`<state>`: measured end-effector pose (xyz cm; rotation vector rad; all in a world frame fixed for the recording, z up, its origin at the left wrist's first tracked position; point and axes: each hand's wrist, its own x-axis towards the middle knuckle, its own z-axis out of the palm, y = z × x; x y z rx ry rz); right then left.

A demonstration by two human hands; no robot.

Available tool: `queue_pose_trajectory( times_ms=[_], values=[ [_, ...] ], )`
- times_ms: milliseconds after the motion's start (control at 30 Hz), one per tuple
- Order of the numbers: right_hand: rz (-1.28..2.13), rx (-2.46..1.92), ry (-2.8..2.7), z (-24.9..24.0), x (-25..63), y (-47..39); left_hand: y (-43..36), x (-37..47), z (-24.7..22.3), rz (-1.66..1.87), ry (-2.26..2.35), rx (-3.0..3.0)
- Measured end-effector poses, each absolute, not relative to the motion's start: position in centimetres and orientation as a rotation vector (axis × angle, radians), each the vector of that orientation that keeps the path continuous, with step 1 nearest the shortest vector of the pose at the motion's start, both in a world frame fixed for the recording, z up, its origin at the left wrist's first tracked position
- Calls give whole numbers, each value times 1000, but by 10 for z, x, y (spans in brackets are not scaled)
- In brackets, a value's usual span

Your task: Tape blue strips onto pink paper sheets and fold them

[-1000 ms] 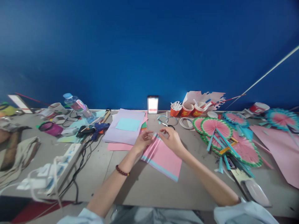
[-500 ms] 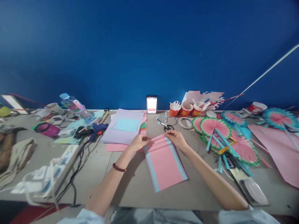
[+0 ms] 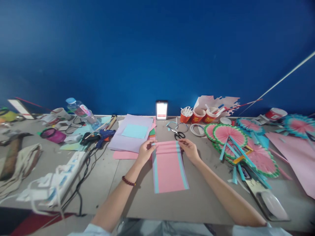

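Blue wall (image 3: pixel 157 59) rises behind the grey counter (image 3: pixel 204 203), and on this counter, directly before you, is the pink sheet (image 3: pixel 169 173) with pale-blue bands along its two long sides. Your left hand (image 3: pixel 147 150) has its grip clamped on the far left corner of the sheet, and your right hand (image 3: pixel 189 150) pinches the far right corner in the same manner. Probably you hold both corners so that the narrow folds (image 3: pixel 167 148) across the far end run straight. Black-handled scissors (image 3: pixel 177 133) lie just beyond your right hand, it seems for easy reach. Lilac paper (image 3: pixel 130 144) lies to the left, perhaps to leave you working room, while the paper fans (image 3: pixel 230 135) overlap at the right, maybe to save space.

Some of your fingertips are hidden at the corners, and you cannot tell whether the far edge is lifted. The screen of the phone (image 3: pixel 161 110) is blurred. Your sleeves (image 3: pixel 95 230) and the large pink paper (image 3: pixel 295 164) are cut off by the view.
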<state>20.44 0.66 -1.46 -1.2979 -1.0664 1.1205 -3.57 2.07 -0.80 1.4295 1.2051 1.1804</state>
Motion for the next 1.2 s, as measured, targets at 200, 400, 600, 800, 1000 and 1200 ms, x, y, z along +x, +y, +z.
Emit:
queue_pose_trajectory(
  times_ms=[200, 400, 600, 800, 1000, 1200],
  values=[
    [1100, -1271, -1030, -16, 203, 6, 19, -32, -7, 1235, 1223, 1372],
    [1076, -1270, -1016, -15, 203, 5, 12, -25, 1, 1273, 1212, 1333],
    [1025, -1264, -1036, -14, 203, 5, 11, -23, 2, 1290, 1241, 1300],
    [959, -1255, -1078, -16, 204, 4, 8, -23, 6, 1288, 1241, 1320],
    [813, -1290, -1329, -11, 210, 1, 7, -22, 5, 1296, 1233, 1316],
    [593, -1307, -1499, -2, 214, -1, 6, -22, 6, 1257, 1269, 1297]
  ],
)
